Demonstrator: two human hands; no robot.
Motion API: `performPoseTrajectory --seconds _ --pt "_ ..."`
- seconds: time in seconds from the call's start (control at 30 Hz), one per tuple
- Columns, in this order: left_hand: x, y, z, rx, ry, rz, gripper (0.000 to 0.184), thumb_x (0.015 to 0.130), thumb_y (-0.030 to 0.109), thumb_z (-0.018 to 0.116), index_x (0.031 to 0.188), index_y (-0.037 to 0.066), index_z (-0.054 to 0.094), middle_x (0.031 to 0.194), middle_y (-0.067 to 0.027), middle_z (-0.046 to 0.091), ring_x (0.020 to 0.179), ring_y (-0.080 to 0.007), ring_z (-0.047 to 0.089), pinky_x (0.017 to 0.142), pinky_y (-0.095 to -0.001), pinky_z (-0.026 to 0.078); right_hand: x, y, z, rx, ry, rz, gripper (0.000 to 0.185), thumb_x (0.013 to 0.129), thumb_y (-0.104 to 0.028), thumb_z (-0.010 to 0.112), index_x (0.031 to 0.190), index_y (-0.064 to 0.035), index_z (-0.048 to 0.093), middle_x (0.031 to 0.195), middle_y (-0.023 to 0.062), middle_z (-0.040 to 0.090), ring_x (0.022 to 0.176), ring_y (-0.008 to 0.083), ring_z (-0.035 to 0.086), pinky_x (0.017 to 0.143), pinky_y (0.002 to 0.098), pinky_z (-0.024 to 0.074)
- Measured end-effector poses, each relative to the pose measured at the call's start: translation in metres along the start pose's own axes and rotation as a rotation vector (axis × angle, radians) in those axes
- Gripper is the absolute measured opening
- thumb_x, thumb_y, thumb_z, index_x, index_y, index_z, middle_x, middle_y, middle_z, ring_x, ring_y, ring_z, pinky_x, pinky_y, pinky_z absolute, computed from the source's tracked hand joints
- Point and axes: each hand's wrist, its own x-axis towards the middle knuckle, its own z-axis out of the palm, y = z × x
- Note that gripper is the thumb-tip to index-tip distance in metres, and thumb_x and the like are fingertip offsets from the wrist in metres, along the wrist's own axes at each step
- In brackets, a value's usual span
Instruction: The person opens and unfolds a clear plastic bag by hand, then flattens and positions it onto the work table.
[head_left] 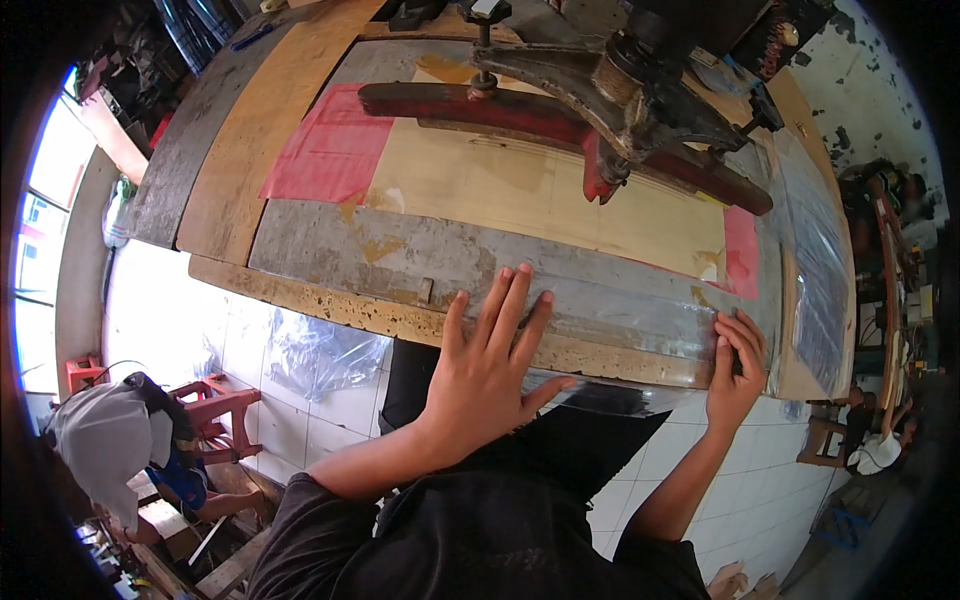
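My left hand [492, 345] lies flat with its fingers spread on the front edge of the grey board [330, 245]. Beside its fingers, a clear plastic sheet [630, 312] stretches along the board's front and hangs over the wooden edge. My right hand [738, 365] has its fingers bent at the sheet's right end, with thumb and fingers closed on the plastic. Beyond both hands, a press with a long red-and-black bar [520, 112] stands over a tan sheet [470, 175] fixed to the board.
Red patches [325, 150] flank the tan sheet. A stack of clear plastic [818, 275] lies at the table's right side. Crumpled plastic [320, 355] rests on the tiled floor. Another person [115, 440] sits low at the left near a red stool [222, 420].
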Motion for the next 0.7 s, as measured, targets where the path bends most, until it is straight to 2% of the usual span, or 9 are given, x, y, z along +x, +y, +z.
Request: performPoseTrajectory --seconds 0.2,0.27,0.3,0.4,0.47,0.57,0.7 --pt "0.007 -0.003 -0.004 0.044 -0.006 0.041 0.087 0.094 0.071 0.065 0.148 0.002 0.057 0.165 -0.0256 0.042 0.154 -0.0381 0.042 0.112 -0.0626 0.037 0.0 -0.001 -0.001 0.008 -0.01 0.004 0.017 0.102 -0.006 0.067 0.111 -0.0011 0.08 0.122 0.0087 0.079 0.132 0.0291 0.064 0.115 0.0423 0.046" --pt "0.008 -0.001 -0.005 0.093 0.004 0.038 0.084 0.097 0.072 0.058 0.144 0.003 0.062 0.163 -0.0243 0.046 0.152 -0.0355 0.045 0.109 -0.0608 0.043 0.0 -0.001 -0.001 0.012 -0.007 0.002 0.016 0.102 -0.006 0.068 0.111 -0.0012 0.08 0.122 0.0088 0.079 0.132 0.0292 0.064 0.115 0.0423 0.0461" --pt "0.009 -0.001 -0.005 0.09 0.006 0.041 0.084 0.097 0.072 0.058 0.144 0.003 0.062 0.163 -0.0243 0.046 0.152 -0.0355 0.045 0.109 -0.0608 0.043 0.001 -0.003 0.0 0.011 0.001 0.0 0.015 0.1 -0.004 0.069 0.11 -0.0017 0.08 0.12 0.0079 0.079 0.131 0.0296 0.064 0.114 0.0429 0.0464" --pt "0.007 0.0 -0.003 0.08 0.018 0.033 0.083 0.097 0.071 0.059 0.145 0.003 0.062 0.164 -0.0236 0.045 0.152 -0.0353 0.044 0.11 -0.0609 0.042 0.001 -0.004 0.0 0.008 0.009 -0.012 0.014 0.097 -0.003 0.072 0.108 -0.0025 0.08 0.119 0.007 0.079 0.13 0.0301 0.064 0.114 0.0438 0.0462" --pt "0.003 0.0 0.001 0.056 0.019 0.028 0.087 0.093 0.067 0.068 0.148 0.002 0.056 0.166 -0.0255 0.039 0.155 -0.0394 0.039 0.114 -0.0636 0.034 0.003 -0.004 -0.001 0.006 0.012 -0.021 0.013 0.097 -0.003 0.073 0.108 -0.0027 0.079 0.119 0.0069 0.079 0.13 0.0303 0.064 0.114 0.0441 0.0459" --pt "0.002 0.0 0.002 0.057 0.021 0.029 0.087 0.092 0.066 0.069 0.149 0.002 0.056 0.167 -0.0247 0.038 0.156 -0.0395 0.037 0.117 -0.0638 0.031 0.001 -0.005 -0.007 0.001 -0.012 0.022 0.012 0.097 -0.007 0.074 0.108 -0.0035 0.078 0.12 0.0072 0.078 0.13 0.0311 0.064 0.114 0.0444 0.0453" --pt "-0.002 -0.004 0.004 0.01 0.061 0.045 0.081 0.093 0.057 0.073 0.152 0.005 0.054 0.169 -0.0213 0.038 0.158 -0.0402 0.035 0.121 -0.0659 0.026 0.002 -0.004 -0.008 0.019 -0.048 -0.018 0.02 0.099 -0.015 0.075 0.118 -0.0065 0.076 0.127 0.0081 0.074 0.13 0.031 0.064 0.113 0.044 0.0454"
